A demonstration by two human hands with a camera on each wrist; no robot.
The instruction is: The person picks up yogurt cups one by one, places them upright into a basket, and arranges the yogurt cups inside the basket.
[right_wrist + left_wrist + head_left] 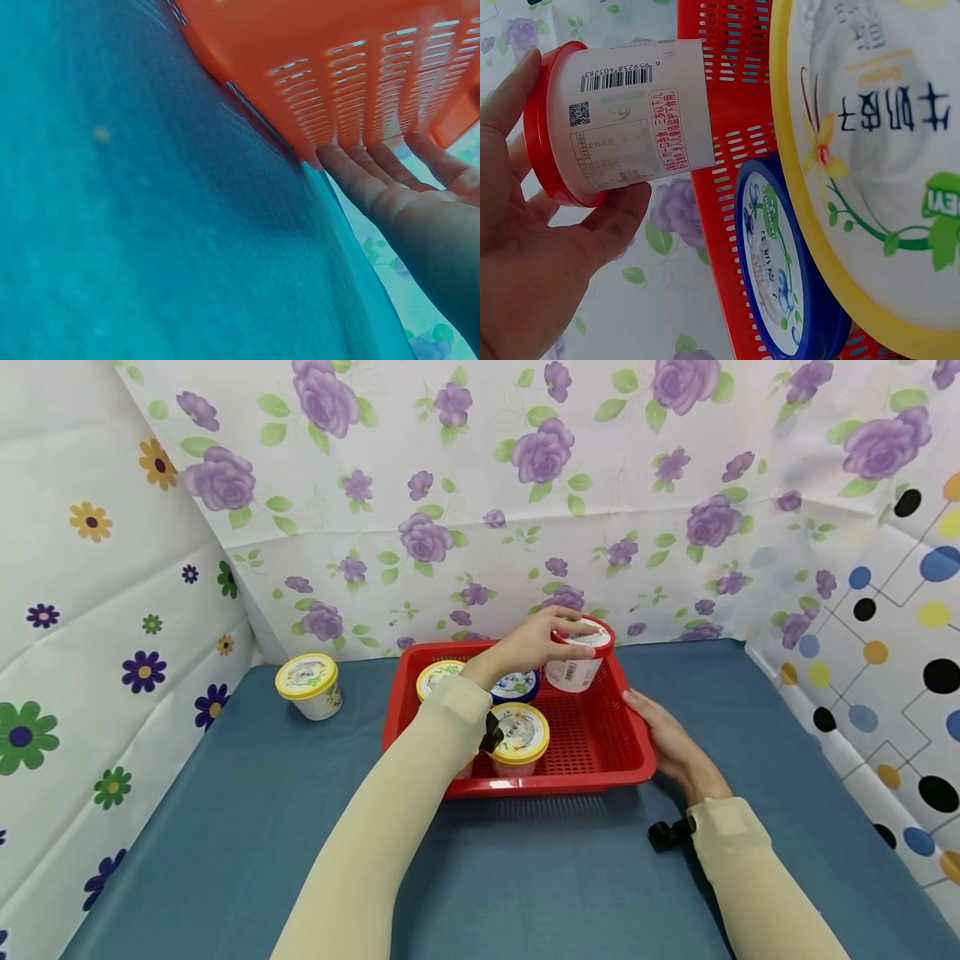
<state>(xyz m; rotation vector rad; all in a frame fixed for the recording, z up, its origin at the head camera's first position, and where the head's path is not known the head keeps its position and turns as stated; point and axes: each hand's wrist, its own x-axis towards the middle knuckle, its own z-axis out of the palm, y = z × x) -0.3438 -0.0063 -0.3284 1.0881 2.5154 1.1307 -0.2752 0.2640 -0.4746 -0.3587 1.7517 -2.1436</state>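
My left hand (pixel 528 647) grips a clear plastic cup (pixel 630 120) by its red lid (pixel 587 635), fingers and thumb on either side of the lid. The cup is above the right back part of a red plastic basket (pixel 641 760), with its barcode showing. At the basket's right side, my right hand (pixel 671 739) holds the wall: the thumb lies at the rim, and the fingers (pixel 360 184) press the slotted outside low down. Inside the basket are a blue-lidded cup (pixel 515 685) and yellow-lidded cups (pixel 519 732), partly hidden behind my left arm.
Left of the basket, a yellow-lidded cup (pixel 309 681) stands alone on the blue tablecloth (pixel 225 827). Flowered sheets (pixel 450 485) hang behind and at the left, and a dotted sheet (pixel 885 693) hangs at the right. Each wrist wears a small black camera (pixel 670 835).
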